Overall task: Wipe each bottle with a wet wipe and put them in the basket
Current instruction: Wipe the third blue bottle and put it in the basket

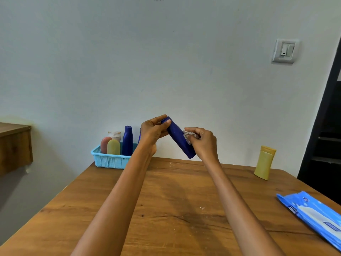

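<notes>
I have only the one view, the head camera, so nothing overlaps with a second angle. It sits at the wearer's head and looks forward and slightly down across the table (166, 209) toward the wall (166, 61). Both forearms run up from the bottom edge to the left hand (153, 131) and right hand (203, 139), which meet near the middle of the frame, fairly close to the lens. The wide angle bends the edges: the door frame (321, 126) at right leans inward. The basket (110, 159) sits at the table's far left edge, the wipes pack (313, 217) low right, cut off by the frame. The basket's rear contents are, I think, partly hidden.
</notes>
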`<state>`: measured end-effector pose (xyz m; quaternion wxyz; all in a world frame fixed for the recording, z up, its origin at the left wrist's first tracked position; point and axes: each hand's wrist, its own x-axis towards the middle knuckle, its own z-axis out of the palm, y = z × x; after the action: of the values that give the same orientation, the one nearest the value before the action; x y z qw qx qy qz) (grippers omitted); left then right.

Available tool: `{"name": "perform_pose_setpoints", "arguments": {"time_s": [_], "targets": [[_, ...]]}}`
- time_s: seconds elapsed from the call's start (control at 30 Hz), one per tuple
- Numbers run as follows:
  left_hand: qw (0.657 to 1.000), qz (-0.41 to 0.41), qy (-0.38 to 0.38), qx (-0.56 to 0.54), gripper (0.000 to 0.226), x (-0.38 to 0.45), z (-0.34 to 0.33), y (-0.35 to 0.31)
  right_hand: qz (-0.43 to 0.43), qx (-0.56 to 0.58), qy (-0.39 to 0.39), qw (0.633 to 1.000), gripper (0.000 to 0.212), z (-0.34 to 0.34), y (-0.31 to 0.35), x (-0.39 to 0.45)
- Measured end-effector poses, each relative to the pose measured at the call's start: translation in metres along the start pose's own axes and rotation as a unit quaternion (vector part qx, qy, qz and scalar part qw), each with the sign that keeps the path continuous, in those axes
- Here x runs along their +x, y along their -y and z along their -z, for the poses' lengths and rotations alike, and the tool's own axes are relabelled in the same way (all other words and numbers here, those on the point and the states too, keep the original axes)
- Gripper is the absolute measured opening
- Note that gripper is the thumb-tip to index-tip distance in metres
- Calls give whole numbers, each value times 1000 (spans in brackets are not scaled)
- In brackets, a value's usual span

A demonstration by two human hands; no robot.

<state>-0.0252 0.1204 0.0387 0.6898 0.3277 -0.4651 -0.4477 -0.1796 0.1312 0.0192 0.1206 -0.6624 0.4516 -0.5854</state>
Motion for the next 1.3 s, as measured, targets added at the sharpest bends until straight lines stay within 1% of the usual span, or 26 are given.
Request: {"name": "perform_pose_setpoints", "arguments": {"time_s": [0.07,0.17,0.2,0.23,0.33,0.43,0.53,0.63,0.7,0.77,0.87,0.97,1.03,1.13,1.2,1.3], "targets": [[1000,0,-10,-2,33,1,2,0,9,16,34,999,20,0,6,-1],[1000,2,-27,0,35,6,13,2,-31,13,114,993,13,7,4,-2],[1000,0,-31,2,36,6,15,2,-47,-2,124,991,12,9,0,-3],[999,-2,-33,4,36,7,17,3,-60,-10,119,991,12,10,-5,-4],[1000,-1,-26,7,35,6,16,3,-86,-24,63,994,16,11,-17,-3],[1000,12,14,8,28,3,9,3,-83,-22,20,996,22,8,-19,0],[995,35,83,39,28,-3,-3,5,-62,22,-1,998,24,2,-12,0],[991,34,119,59,33,-6,-8,3,-41,74,-38,996,22,-3,-5,0],[984,38,155,79,31,-7,-7,1,-35,123,-44,991,22,-3,-3,-1],[978,40,179,102,31,-9,-6,1,-15,141,-44,989,23,-3,0,-1],[982,36,165,90,32,-8,-7,1,12,135,-43,990,22,-4,4,-3],[988,31,129,79,34,-7,-5,0,35,71,-28,996,21,-4,1,-4],[992,31,102,66,33,-5,-1,-1,31,26,-19,999,21,-5,-4,-4],[996,27,62,55,30,-2,6,-3,-11,-30,6,999,22,-8,-14,-7],[997,23,36,68,31,1,11,-2,-55,-50,46,996,23,-8,-18,-8],[996,25,0,83,33,2,14,2,-109,-115,105,982,21,-6,-20,-7]]}}
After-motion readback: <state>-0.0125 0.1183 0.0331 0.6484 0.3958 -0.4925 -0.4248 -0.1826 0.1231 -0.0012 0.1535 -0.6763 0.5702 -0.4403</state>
